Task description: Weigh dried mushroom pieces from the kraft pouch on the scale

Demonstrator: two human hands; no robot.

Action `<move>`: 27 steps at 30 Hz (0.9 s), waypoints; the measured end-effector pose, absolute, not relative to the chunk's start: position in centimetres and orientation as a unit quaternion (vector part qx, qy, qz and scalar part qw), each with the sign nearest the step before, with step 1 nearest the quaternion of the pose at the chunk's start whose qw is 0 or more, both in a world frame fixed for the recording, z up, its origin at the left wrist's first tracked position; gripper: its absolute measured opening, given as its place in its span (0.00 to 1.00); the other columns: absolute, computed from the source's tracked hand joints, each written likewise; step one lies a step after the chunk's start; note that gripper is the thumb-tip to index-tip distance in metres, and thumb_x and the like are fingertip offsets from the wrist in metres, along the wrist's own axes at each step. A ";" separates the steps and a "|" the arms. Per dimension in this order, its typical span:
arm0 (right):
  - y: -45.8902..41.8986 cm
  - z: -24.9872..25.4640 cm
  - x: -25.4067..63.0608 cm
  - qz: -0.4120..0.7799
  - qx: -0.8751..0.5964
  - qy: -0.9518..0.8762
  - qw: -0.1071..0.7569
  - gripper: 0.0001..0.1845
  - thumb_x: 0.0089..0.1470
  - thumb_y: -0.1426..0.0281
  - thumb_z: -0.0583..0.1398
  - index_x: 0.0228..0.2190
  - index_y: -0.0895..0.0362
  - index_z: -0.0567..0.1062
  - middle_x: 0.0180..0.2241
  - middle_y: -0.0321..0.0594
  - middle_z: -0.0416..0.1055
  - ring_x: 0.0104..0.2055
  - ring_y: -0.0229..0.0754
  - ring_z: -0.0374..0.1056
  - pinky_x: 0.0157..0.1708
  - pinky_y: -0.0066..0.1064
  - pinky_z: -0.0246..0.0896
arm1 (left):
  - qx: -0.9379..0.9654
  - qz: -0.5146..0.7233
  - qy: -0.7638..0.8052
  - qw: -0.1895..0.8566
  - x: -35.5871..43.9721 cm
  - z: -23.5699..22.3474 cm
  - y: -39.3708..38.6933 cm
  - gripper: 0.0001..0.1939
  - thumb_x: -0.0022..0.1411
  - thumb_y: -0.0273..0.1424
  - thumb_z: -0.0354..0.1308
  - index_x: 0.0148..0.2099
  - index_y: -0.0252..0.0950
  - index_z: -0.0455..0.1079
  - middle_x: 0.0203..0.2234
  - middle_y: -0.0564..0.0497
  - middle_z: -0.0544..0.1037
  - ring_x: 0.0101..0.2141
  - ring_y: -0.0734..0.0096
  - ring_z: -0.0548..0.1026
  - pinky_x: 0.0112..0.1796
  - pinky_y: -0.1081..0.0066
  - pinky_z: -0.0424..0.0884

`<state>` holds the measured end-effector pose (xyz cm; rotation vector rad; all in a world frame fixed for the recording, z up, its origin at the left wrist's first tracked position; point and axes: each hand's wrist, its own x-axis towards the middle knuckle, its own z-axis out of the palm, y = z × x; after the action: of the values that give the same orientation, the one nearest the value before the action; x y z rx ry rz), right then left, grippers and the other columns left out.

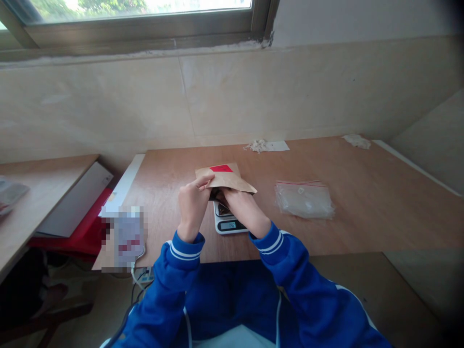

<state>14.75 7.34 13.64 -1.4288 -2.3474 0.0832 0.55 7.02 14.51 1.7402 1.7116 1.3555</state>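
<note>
A pixelated white object (123, 237) is sitting at the near left corner of the wooden worktop (362, 212), its markings unreadable. At the middle of the near edge, both hands are holding a brown paper envelope (228, 179) with a red patch at its top, raised just above a small digital scale (227, 221); what is inside the envelope is not showing. The scale's display is showing digits too small to read with certainty. The left hand (192, 205) is pinching the envelope's left edge with curled fingers; the right hand (244, 210) is gripping it from beneath. Further right, a clear zip bag (304, 199) with a red seal strip is lying flat, contents indistinct. White scraps (258, 145) are lying along the far edge.
</note>
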 end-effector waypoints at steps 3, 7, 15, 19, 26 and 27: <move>7.0 14.6 14.8 0.036 -0.508 -0.841 0.184 0.18 0.61 0.75 0.54 0.52 0.63 0.70 0.51 0.57 0.70 0.54 0.55 0.67 0.56 0.46 0.59 | 0.613 0.469 0.613 0.169 0.5 14.7 6.9 0.12 0.57 0.28 0.61 0.41 0.47 0.80 0.34 0.51 0.82 0.36 0.55 0.81 0.37 0.61 0.75; 6.1 15.7 15.0 0.069 -0.490 -0.851 0.174 0.19 0.61 0.77 0.53 0.54 0.63 0.68 0.48 0.53 0.72 0.52 0.52 0.69 0.55 0.42 0.60 | 0.622 0.456 0.616 0.161 -0.1 15.3 6.8 0.11 0.58 0.29 0.60 0.41 0.46 0.80 0.33 0.53 0.83 0.36 0.61 0.81 0.37 0.67 0.75; 5.5 16.7 15.0 0.178 -0.475 -0.853 0.119 0.25 0.59 0.80 0.52 0.58 0.68 0.62 0.56 0.60 0.66 0.57 0.55 0.65 0.55 0.42 0.60 | 0.623 0.452 0.615 0.173 -0.6 16.0 6.5 0.09 0.57 0.29 0.61 0.40 0.44 0.80 0.32 0.54 0.83 0.36 0.66 0.81 0.37 0.71 0.75; 5.9 16.9 15.4 0.248 -0.417 -0.862 0.147 0.23 0.59 0.78 0.52 0.56 0.65 0.63 0.55 0.57 0.67 0.57 0.54 0.64 0.55 0.43 0.59 | 0.617 0.461 0.610 0.186 -0.4 15.6 6.4 0.10 0.57 0.29 0.60 0.41 0.44 0.80 0.33 0.54 0.83 0.35 0.66 0.81 0.36 0.71 0.75; 5.9 16.4 15.8 0.356 -0.364 -0.822 0.255 0.07 0.61 0.71 0.56 0.41 0.58 0.70 0.36 0.40 0.73 0.40 0.42 0.69 0.42 0.33 0.62 | 0.614 0.452 0.620 0.186 -0.6 15.8 6.5 0.10 0.56 0.28 0.61 0.40 0.44 0.80 0.32 0.54 0.83 0.34 0.65 0.81 0.36 0.71 0.75; 5.7 16.2 15.8 0.347 -0.363 -0.823 0.267 0.06 0.60 0.73 0.56 0.40 0.58 0.70 0.36 0.39 0.72 0.40 0.41 0.69 0.42 0.32 0.61 | 0.615 0.450 0.621 0.182 -0.6 15.8 6.6 0.10 0.56 0.28 0.61 0.40 0.44 0.80 0.32 0.53 0.83 0.34 0.65 0.81 0.36 0.70 0.75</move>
<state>15.80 5.75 16.21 -0.9803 -2.2203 0.9355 -0.62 6.56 15.85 1.7364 1.7525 1.2699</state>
